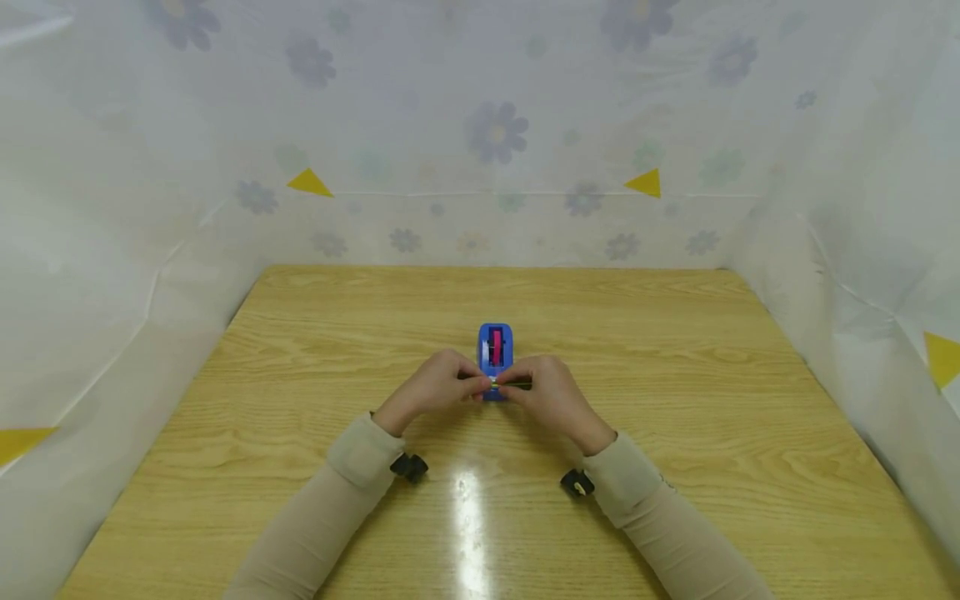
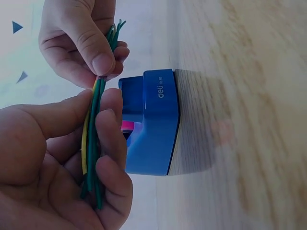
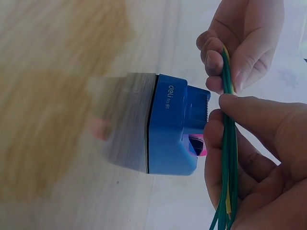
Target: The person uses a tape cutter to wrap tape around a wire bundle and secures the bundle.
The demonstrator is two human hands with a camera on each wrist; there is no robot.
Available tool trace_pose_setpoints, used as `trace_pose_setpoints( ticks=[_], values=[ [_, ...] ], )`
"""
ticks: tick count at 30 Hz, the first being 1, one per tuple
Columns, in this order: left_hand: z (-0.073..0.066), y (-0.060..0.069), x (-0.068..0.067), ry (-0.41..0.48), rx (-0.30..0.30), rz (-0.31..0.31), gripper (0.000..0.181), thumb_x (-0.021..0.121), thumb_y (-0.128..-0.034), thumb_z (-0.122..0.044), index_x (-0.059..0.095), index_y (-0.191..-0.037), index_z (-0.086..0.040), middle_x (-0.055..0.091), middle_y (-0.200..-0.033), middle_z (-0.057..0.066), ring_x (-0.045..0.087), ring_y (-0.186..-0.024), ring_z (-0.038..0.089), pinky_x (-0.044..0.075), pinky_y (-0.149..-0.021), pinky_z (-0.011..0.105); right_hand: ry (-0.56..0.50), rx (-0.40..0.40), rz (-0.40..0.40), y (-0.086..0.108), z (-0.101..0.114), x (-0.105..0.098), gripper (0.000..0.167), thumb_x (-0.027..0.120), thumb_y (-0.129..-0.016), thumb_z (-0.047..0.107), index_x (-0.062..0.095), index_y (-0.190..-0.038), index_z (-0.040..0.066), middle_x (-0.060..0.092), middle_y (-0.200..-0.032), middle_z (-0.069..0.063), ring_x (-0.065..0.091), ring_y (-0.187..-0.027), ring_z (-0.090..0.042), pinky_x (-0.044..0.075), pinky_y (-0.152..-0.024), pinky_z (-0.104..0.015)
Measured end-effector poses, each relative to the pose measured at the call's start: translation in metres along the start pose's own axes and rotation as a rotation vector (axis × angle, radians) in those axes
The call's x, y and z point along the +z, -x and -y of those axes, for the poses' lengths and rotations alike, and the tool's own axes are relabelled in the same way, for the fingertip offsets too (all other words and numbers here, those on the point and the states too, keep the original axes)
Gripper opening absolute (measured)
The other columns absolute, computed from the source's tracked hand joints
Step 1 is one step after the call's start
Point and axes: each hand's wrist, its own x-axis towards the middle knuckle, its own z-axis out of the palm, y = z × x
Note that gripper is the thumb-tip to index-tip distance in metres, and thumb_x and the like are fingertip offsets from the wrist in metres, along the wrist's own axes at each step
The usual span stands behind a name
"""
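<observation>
The left hand (image 1: pixel 437 383) and right hand (image 1: pixel 552 393) both pinch a slim bundle of green and yellow wire-like strands (image 3: pixel 230 148) just above the blue plastic tape dispenser (image 2: pixel 160 124) on the light wooden bench (image 1: pixel 660 350).

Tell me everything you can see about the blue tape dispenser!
The blue tape dispenser looks like plastic, with "deli" printed on its side, a toothed cutting edge and a pink wheel inside. It stands upright on the wood-patterned table. The left hand and right hand are close over its cutting end; whether they touch it, I can't tell.
</observation>
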Motion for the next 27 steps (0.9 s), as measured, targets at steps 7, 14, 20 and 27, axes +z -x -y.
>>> trace_pose_setpoints(
  ticks=[7,14,20,27],
  values=[
    [0.0032,-0.0018,0.0,0.005,0.0,-0.037,0.025,0.063,-0.0993,-0.025,0.079,-0.089,-0.01,0.073,-0.084,0.004,0.06,-0.069,0.014,0.049,-0.063,0.03,0.008,-0.002,-0.013,-0.0007,0.0,-0.0013,0.008,0.077,-0.085,0.004,0.08,-0.09,0.008,0.073,-0.093,0.0,0.068,-0.087,-0.014,0.056,-0.073,-0.029],
    [0.0028,-0.0019,-0.0001,-0.062,0.02,-0.135,0.015,0.067,-0.0964,-0.026,0.079,-0.098,-0.016,0.073,-0.092,-0.005,0.066,-0.079,0.011,0.053,-0.069,0.03,0.016,0.005,-0.002,-0.0009,-0.0011,-0.0013,0.008,0.078,-0.085,0.004,0.08,-0.092,0.007,0.074,-0.092,0.0,0.068,-0.086,-0.014,0.056,-0.074,-0.03],
    [0.0029,-0.0026,0.0026,-0.09,0.022,-0.153,0.015,0.069,-0.0954,-0.024,0.079,-0.102,-0.014,0.073,-0.095,-0.006,0.065,-0.084,0.008,0.053,-0.074,0.029,0.026,-0.008,0.019,-0.0011,-0.0033,-0.0007,0.007,0.078,-0.085,0.004,0.08,-0.091,0.007,0.074,-0.09,0.001,0.068,-0.084,-0.012,0.055,-0.072,-0.029],
    [0.0055,-0.0049,0.0044,-0.083,0.001,-0.135,0.016,0.069,-0.0949,-0.022,0.078,-0.107,-0.015,0.072,-0.097,-0.006,0.064,-0.087,0.01,0.053,-0.075,0.03,0.06,0.0,0.026,-0.0019,-0.0042,0.0005,0.006,0.078,-0.085,0.005,0.08,-0.09,0.007,0.074,-0.089,0.001,0.067,-0.083,-0.012,0.055,-0.072,-0.03]
  ],
)
